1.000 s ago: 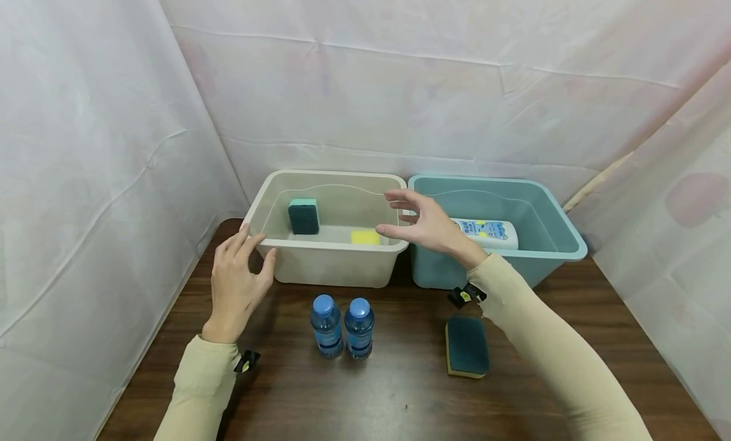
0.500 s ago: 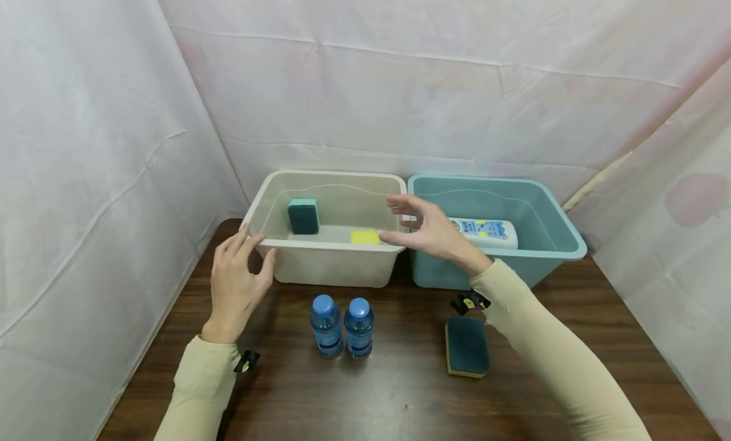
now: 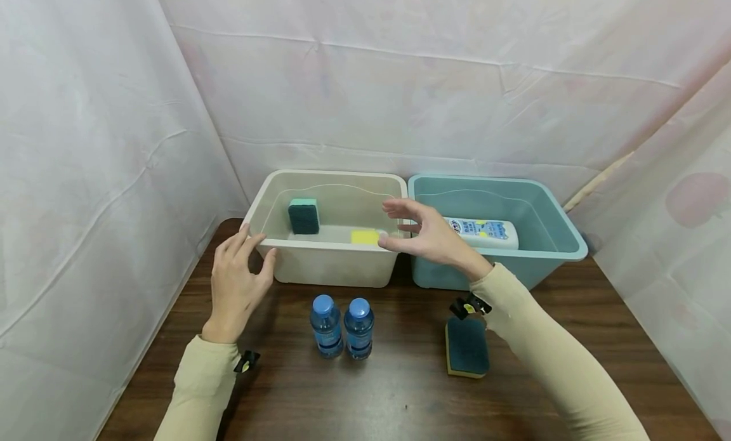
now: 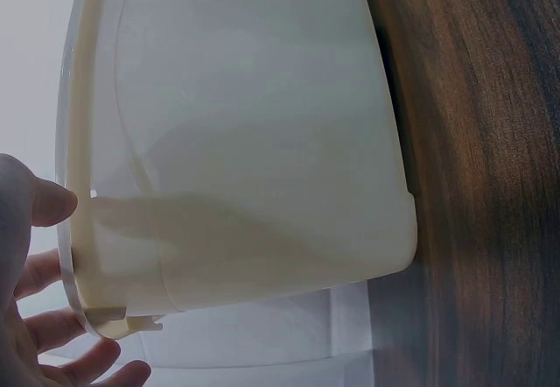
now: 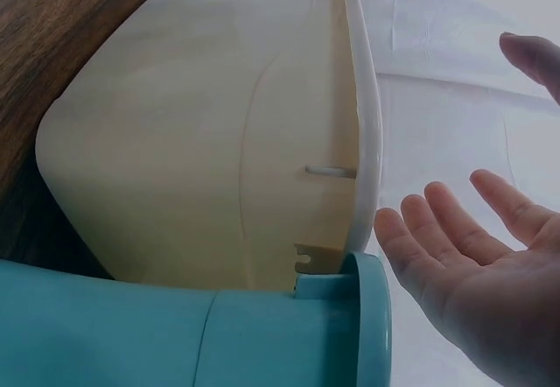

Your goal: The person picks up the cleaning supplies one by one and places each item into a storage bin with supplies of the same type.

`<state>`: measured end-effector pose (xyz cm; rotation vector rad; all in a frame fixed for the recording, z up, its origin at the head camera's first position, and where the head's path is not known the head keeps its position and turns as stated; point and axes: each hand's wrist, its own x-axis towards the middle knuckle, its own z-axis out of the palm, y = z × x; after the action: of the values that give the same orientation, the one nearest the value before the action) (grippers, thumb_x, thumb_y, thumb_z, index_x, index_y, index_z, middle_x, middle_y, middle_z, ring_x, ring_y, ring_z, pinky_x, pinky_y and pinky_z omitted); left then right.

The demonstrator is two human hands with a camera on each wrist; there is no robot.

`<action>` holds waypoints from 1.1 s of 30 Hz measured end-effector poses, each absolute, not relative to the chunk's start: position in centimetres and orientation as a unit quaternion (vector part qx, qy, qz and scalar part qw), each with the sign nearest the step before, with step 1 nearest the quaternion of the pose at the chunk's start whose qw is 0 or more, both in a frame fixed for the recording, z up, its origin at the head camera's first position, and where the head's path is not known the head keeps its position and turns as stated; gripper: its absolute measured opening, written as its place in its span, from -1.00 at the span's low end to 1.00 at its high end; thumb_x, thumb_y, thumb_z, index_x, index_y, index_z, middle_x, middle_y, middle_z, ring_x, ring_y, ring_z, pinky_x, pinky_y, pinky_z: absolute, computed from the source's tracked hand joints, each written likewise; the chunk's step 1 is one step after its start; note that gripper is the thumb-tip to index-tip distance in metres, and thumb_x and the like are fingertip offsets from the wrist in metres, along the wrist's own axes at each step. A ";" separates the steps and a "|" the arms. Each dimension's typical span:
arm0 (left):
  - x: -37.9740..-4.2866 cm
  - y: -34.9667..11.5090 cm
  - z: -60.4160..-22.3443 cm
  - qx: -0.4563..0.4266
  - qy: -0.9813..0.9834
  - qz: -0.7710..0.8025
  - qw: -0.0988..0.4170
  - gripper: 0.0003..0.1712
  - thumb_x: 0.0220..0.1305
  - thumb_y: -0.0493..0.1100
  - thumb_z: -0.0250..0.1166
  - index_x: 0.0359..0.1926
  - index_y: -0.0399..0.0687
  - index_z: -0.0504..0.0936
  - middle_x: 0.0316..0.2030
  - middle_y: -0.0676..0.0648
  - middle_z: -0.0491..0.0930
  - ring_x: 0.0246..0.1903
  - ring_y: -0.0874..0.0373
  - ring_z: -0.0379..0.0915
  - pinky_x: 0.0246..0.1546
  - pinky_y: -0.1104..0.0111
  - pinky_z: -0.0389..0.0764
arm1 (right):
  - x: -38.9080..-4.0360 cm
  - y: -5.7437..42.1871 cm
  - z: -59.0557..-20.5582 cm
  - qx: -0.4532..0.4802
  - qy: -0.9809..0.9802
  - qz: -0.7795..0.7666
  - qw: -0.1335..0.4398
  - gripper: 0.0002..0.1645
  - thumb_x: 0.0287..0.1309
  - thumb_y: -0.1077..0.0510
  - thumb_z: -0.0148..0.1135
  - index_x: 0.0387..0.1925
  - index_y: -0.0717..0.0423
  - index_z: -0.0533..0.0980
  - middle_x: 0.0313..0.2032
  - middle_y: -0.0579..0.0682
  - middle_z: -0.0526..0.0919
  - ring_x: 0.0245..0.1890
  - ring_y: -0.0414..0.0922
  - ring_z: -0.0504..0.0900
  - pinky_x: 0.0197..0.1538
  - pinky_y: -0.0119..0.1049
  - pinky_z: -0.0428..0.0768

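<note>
- Left grip (image 3: 238,279): wide, at beige bin (image 3: 334,266)'s left rim.
- Right grip (image 3: 429,235): wide, near right rim; contact unclear.
- Bin's on tabletop (image 3: 400,396), beside teal bin (image 3: 436,275). Best press both ends evenly, avoid bottles (image 3: 360,330).

Both arms (image 3: 554,346) are stretched forward over the tabletop (image 3: 394,403); the left hand (image 3: 237,282) is held near its left edge, the right hand (image 3: 429,235) toward its far edge, fingers parted from thumb.
</note>
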<state>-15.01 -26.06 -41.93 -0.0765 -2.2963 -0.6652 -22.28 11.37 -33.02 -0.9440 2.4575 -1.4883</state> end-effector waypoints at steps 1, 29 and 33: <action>-15.0 -26.1 -41.9 -0.030 -0.893 -0.259 0.366 -0.52 0.31 -0.09 0.47 0.18 -0.22 0.72 0.44 -0.36 0.50 0.34 -0.43 0.41 0.28 -0.37 0.45 | -22.2 11.4 -33.1 -0.312 0.810 -0.493 0.059 -0.13 0.27 0.02 0.49 0.54 -0.02 0.37 0.48 0.03 0.50 0.48 0.05 0.48 0.50 0.10 0.50; -15.1 -26.0 -42.1 -0.030 -0.894 -0.258 0.366 -0.51 0.31 -0.08 0.48 0.19 -0.21 0.72 0.43 -0.36 0.51 0.34 -0.43 0.41 0.27 -0.39 0.46 | -19.5 13.7 -33.8 -0.315 0.796 -0.513 0.062 -0.15 0.23 0.14 0.55 0.50 0.01 0.41 0.46 0.03 0.52 0.47 0.05 0.50 0.45 0.04 0.56; -15.1 -26.0 -42.1 -0.030 -0.893 -0.258 0.368 -0.51 0.30 -0.08 0.48 0.18 -0.22 0.72 0.43 -0.36 0.51 0.33 -0.43 0.42 0.28 -0.38 0.46 | -18.9 14.1 -34.0 -0.309 0.804 -0.504 0.063 -0.15 0.24 0.09 0.56 0.51 -0.06 0.41 0.45 -0.04 0.53 0.45 0.01 0.51 0.47 0.04 0.55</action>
<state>-15.07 -25.95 -42.07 -0.0782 -2.2928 -0.6626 -18.93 14.14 -33.96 -0.9334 2.4300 -1.5233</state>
